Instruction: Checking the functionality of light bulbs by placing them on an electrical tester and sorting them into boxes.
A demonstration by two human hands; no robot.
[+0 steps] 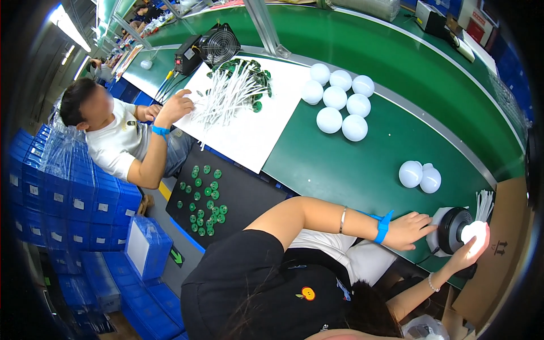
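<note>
My right hand [467, 256] is closed around a brightly glowing white light bulb [476, 233]. The bulb is up against a black round fixture [453, 230] with a pale base, at the right end of the green bench. My left hand [403, 229] lies palm down at the bench edge, fingers stretched out, their tips close to the fixture's base. Whether they touch it I cannot tell. Two white round bulbs [420, 176] lie side by side beyond my left hand. A bundle of white wires [484, 205] stands behind the fixture.
Several white globes [335, 98] sit farther along the green bench [317, 164]. A co-worker [122, 136] reaches toward white wires [229, 93] on a white sheet [243, 144]. Green discs [208, 192] lie on a black mat. A cardboard box [498, 249] borders the right.
</note>
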